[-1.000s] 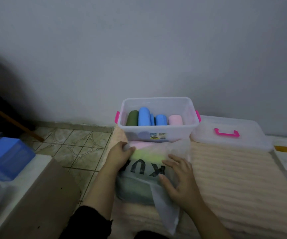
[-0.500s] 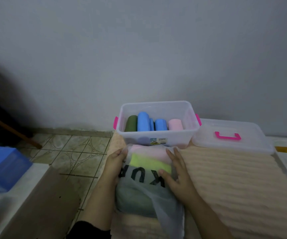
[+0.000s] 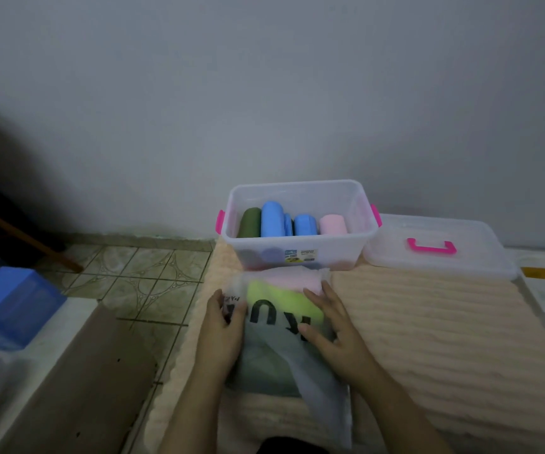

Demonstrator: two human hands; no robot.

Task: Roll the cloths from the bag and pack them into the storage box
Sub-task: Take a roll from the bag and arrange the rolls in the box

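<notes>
Held the bag [image 3: 274,352] just in front of the storage box [image 3: 300,253], left hand [image 3: 223,332] pinching its edge, right hand [image 3: 333,329] flat with fingers spread; probably best pulling one cloth out slowly.

A peach ribbed fleece blanket [image 3: 428,339] carries a clear plastic storage box [image 3: 300,257], its translucent lid [image 3: 435,267] just beside, and a translucent printed bag [image 3: 284,362].

Single head view, worn by the person, facing forward and down. Left hand [image 3: 223,326] and right hand [image 3: 336,329] sit close, low centre of frame. Storage box [image 3: 300,253] just beyond the hands; wall [image 3: 264,93] behind it fills the upper half.
</notes>
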